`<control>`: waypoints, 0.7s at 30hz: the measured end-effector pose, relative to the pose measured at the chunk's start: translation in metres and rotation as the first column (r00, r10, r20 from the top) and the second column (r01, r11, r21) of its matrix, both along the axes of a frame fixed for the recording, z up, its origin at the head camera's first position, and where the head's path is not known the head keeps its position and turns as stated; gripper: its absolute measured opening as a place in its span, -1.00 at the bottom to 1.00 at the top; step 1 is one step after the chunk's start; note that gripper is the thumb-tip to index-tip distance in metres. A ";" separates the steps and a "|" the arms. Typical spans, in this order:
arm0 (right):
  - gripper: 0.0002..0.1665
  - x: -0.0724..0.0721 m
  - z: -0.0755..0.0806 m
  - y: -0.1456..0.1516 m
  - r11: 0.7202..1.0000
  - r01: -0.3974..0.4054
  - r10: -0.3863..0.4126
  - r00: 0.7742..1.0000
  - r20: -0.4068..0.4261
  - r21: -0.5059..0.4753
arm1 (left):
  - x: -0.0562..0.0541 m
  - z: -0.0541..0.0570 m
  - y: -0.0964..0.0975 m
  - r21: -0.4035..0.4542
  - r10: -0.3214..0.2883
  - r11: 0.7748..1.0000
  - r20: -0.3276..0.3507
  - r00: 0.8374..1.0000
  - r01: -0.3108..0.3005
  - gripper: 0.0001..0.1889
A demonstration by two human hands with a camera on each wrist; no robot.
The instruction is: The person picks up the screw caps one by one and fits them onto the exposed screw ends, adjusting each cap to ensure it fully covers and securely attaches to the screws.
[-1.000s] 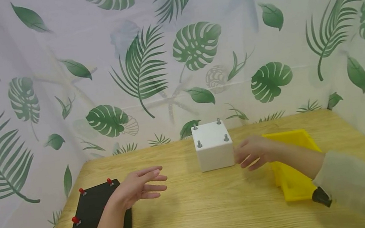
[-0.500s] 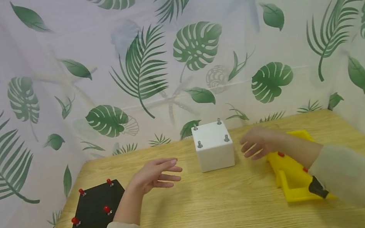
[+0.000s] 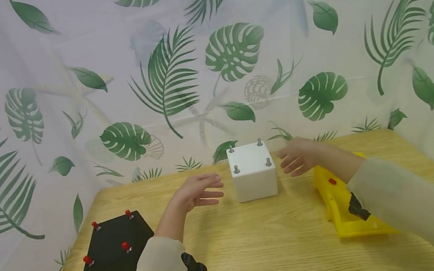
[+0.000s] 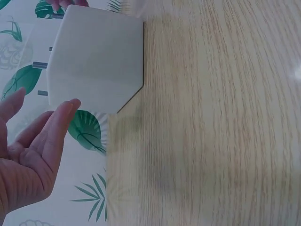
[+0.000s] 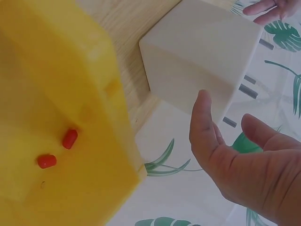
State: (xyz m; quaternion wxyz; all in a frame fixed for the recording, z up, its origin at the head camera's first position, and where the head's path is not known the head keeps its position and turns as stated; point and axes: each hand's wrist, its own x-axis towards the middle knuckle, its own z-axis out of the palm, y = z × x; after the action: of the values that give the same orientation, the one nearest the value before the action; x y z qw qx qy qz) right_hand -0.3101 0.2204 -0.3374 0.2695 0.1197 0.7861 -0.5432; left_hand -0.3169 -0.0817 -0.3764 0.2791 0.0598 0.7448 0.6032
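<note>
Your left hand [image 3: 199, 190] is empty, the white block [image 3: 252, 172] at its three o'clock. Your right hand [image 3: 300, 156], empty too, looks closer, block at nine.

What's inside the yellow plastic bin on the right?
Two small red cylindrical caps are visible inside the yellow plastic bin. In the head view, the right arm's beige sleeve covers part; anything behind it is hidden there.
</note>
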 end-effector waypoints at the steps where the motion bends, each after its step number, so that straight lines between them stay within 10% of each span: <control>1: -0.36 -0.002 0.000 0.000 1.000 0.004 -0.004 1.000 0.004 -0.006 | -0.001 -0.001 0.003 0.003 0.010 1.000 -0.009 1.000 -0.010 -0.44; 21: -0.26 -0.038 -0.022 -0.014 0.946 0.237 -0.213 0.969 0.129 -0.219 | -0.027 -0.011 0.052 0.241 0.321 0.906 0.145 0.936 -0.348 -0.36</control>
State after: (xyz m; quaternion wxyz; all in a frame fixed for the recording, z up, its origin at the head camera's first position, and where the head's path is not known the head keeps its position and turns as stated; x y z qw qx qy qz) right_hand -0.3484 0.2061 -0.3592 0.2584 0.2042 0.6830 -0.6519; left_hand -0.3443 -0.0300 -0.3872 0.1985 -0.0634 0.6421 0.7377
